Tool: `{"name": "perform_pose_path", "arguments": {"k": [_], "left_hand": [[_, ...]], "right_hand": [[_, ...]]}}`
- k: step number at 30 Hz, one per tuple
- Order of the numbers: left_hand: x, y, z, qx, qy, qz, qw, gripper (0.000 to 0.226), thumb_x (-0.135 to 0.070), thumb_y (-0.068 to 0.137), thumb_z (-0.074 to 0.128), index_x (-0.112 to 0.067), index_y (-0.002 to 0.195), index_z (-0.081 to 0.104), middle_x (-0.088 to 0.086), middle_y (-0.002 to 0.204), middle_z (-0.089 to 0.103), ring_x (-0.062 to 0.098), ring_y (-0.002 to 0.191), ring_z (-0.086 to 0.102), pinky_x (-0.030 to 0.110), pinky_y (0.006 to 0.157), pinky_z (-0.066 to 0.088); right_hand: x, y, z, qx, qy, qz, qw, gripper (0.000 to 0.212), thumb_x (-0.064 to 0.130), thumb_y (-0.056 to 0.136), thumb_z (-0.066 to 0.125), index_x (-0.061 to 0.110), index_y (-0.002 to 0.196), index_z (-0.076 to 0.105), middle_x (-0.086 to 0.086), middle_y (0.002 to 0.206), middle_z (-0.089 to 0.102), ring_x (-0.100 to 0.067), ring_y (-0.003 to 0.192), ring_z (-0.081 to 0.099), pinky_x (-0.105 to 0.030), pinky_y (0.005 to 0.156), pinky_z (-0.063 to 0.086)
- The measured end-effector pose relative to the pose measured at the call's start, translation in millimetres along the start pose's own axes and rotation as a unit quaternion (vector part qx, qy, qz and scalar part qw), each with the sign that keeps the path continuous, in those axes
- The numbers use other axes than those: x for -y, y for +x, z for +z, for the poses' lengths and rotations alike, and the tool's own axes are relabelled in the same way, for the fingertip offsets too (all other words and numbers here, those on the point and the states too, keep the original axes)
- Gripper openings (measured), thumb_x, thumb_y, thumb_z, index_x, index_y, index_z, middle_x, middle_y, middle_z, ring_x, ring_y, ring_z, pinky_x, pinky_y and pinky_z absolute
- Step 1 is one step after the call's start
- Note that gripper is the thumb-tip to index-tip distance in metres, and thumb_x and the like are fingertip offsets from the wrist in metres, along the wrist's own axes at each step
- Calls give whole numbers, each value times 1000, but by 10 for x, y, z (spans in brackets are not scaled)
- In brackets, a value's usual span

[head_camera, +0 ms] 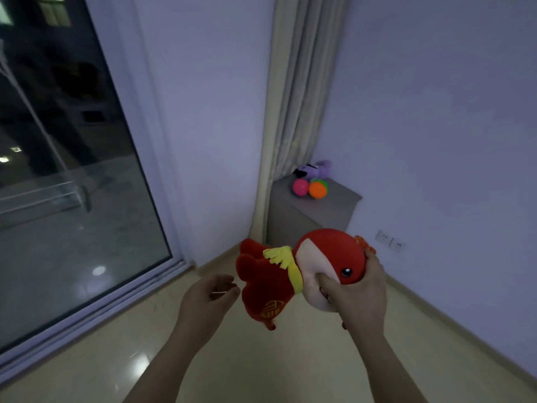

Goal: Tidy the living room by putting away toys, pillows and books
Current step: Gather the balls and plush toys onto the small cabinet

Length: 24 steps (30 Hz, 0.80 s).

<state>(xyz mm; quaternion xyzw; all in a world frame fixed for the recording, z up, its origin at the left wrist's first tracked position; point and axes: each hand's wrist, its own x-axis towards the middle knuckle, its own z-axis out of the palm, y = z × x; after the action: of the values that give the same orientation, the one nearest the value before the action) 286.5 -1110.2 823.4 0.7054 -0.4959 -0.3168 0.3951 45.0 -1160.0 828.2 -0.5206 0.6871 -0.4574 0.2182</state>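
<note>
Only sign I can spot from here: a round yellow emblem (271,309), stitched as a ring w/ a few strokes inside, on the lower body of the red plush toy (261,274), on the side away from its yellow scarf (297,276). Looks like a Chinese-style char., but it's too small & blurred to read. No other text, brand or no. is legible anywhere else in the rm.
</note>
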Motion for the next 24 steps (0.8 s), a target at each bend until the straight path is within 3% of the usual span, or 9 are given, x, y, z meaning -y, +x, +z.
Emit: {"name": "perform_pose_path", "arguments": {"k": [4, 8, 13, 24], "left_hand": [[-327, 513, 517, 10, 4, 17, 1000, 17, -21, 88, 65, -21, 106, 66, -9, 100, 67, 0, 88, 61, 11, 63, 41], [-713, 1030, 1080, 17, -5, 18, 1000, 15, -20, 87, 66, -22, 102, 65, -10, 98, 66, -3, 86, 59, 10, 64, 41], [-1067, 1547, 1658, 23, -23, 6, 999, 14, -17, 86, 68, -20, 100, 66, -7, 97, 69, 3, 88, 62, 13, 68, 44], [-1404, 3019, 2586, 44, -20, -9, 999, 17, -22, 85, 69, -23, 102, 68, -9, 96, 69, 1, 86, 62, 13, 65, 42]], "right_hand": [[-242, 701, -86, -21, 3, 0, 1000, 98, 47, 49, 72, 40, 138, 32, 8, 124, 48, -22, 108, 54, -46, 78, 57], [-501, 1492, -216, -27, -2, 12, 1000, 97, 45, 52, 77, 38, 138, 31, 5, 122, 46, -24, 106, 54, -47, 76, 57], [-780, 2377, -371, -27, -23, -2, 999, 95, 33, 57, 82, 32, 139, 34, 2, 126, 45, -24, 112, 52, -41, 84, 51], [-1222, 3970, -21, -31, -27, 9, 999, 97, 37, 59, 84, 33, 140, 32, 4, 117, 42, -23, 106, 52, -41, 82, 51]]}}
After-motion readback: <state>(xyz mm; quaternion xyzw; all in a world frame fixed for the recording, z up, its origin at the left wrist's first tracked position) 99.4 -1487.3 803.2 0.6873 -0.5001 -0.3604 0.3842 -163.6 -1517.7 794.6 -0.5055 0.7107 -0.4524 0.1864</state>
